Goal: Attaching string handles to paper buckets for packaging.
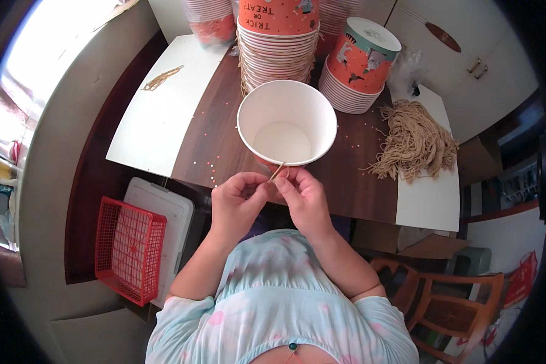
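A white-lined paper bucket [287, 121] stands upright on the dark wooden table [352, 182], right in front of me. My left hand [239, 200] and my right hand [303, 197] meet at its near rim. Between their fingertips they pinch a short tan paper cord [277, 171] that pokes up over the rim. The bucket's orange outer wall is mostly hidden behind my hands.
Stacks of orange printed buckets [278, 48] stand behind, one stack leaning [359, 67] at the right. A heap of tan cords [414, 142] lies on the right, a few cords [161, 77] on a white sheet [158, 121] at the left. A red basket [129, 249] sits on the floor.
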